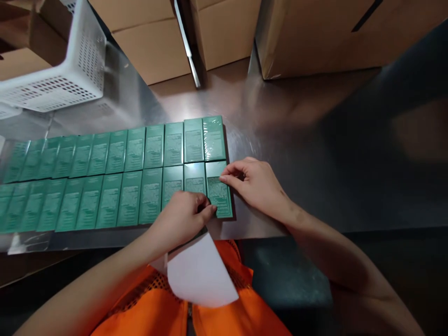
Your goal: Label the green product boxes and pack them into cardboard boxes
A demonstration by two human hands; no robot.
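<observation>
Left hand grasping white paper sheet; at two o'clock, right hand pinched, can't tell on what, over green rectangular box!

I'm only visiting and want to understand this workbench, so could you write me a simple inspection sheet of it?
Surface: shiny metal table, reflecting light.
Job's things: green boxes in two long rows, side by side; a white sheet hangs past the near edge.
Clutter: white basket with cardboard inside; a long thin pale object between cartons; clear plastic at the near left.
Grippers: bare hands. Left hand appears to hold the sheet; right hand has its fingertips at the right edge of the near row's end box; whether they hold anything is unclear.
Cables: nothing seen.
Surroundings: cardboard cartons behind; orange garment on the person.
</observation>
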